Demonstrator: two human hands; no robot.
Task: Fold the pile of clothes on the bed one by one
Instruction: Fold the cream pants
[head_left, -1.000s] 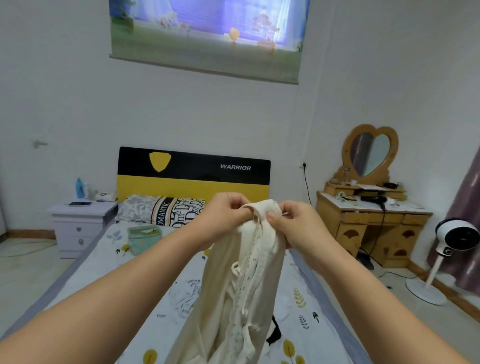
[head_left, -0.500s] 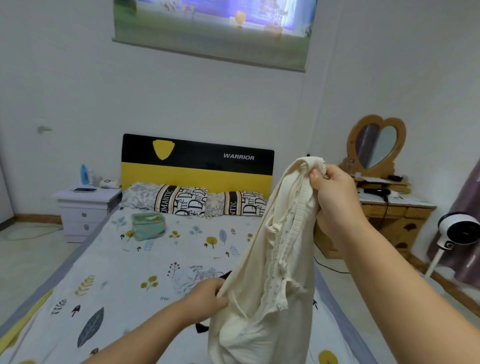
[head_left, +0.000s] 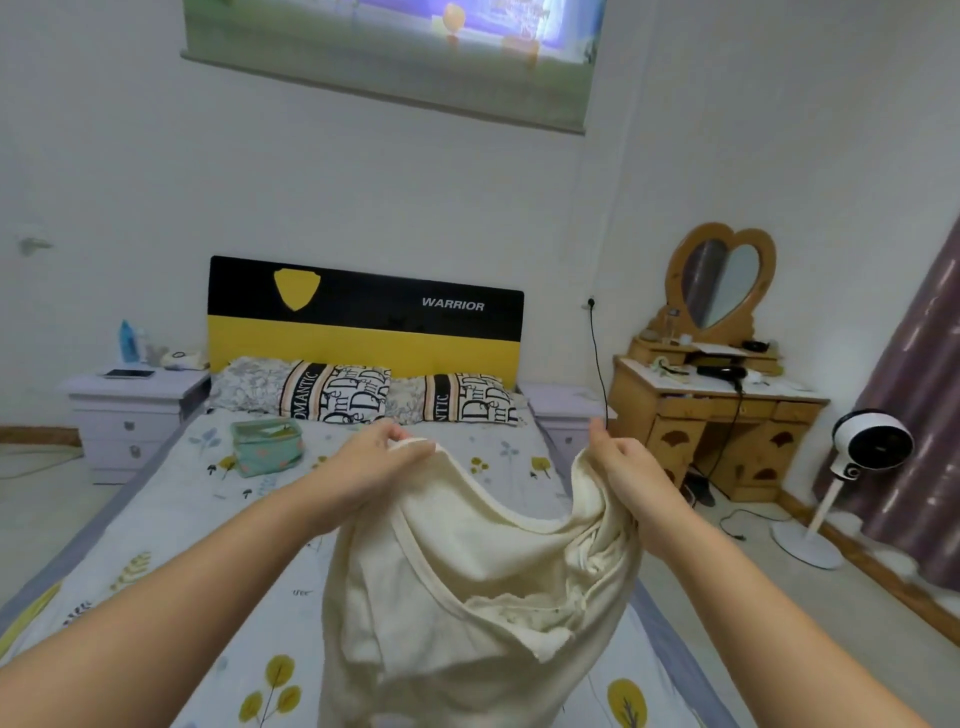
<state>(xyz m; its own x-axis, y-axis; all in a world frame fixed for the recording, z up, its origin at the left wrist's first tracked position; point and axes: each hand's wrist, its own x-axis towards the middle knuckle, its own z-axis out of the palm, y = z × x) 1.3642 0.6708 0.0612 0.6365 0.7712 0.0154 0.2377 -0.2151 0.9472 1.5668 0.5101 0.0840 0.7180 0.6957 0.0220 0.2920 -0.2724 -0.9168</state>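
A cream garment (head_left: 467, 597) hangs in the air in front of me, above the bed (head_left: 156, 545) with its leaf-print sheet. My left hand (head_left: 374, 462) pinches one top corner of its edge. My right hand (head_left: 623, 467) grips the bunched fabric at the other end. The edge sags in a curve between both hands, and the rest of the cloth drops out of the frame's bottom. The garment hides the part of the bed below it, so no pile of clothes shows.
A small teal pouch (head_left: 267, 447) lies on the bed near two patterned pillows (head_left: 332, 392) at the headboard. A white nightstand (head_left: 135, 410) stands left, a wooden dressing table (head_left: 717, 415) with a heart mirror right, and a white fan (head_left: 857, 467) beside a purple curtain.
My hands met at the garment's top, then the left dropped low while the right lifted it high. Now the two are level and apart, stretching the edge out between them.
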